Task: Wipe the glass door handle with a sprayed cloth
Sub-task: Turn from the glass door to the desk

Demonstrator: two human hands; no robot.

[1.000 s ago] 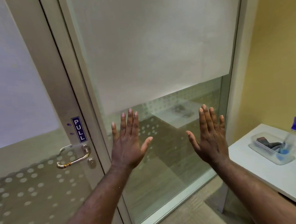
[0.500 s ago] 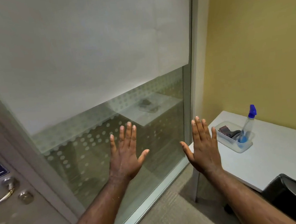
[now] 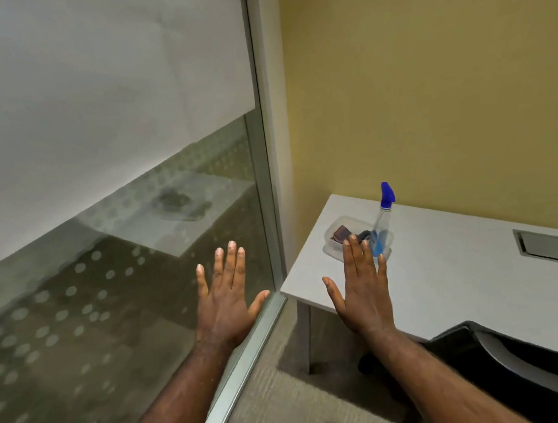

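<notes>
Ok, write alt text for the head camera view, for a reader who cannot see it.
Two empty hands, left hand and right hand, are held out flat with fingers spread, before a partly frosted glass panel and a white desk. On the desk, a clear tray holds dark cloths and a blue-topped spray bottle.

A white table [image 3: 450, 283] stands on the right against the yellow wall, its left end beside the glass panel's frame. Near its far left corner sits a clear plastic tray [image 3: 335, 252] with dark folded cloths [image 3: 341, 232] and an upright clear spray bottle [image 3: 383, 224], blue-capped, inside. A grey recessed slot [image 3: 557, 247] lies further right in the top.
</notes>
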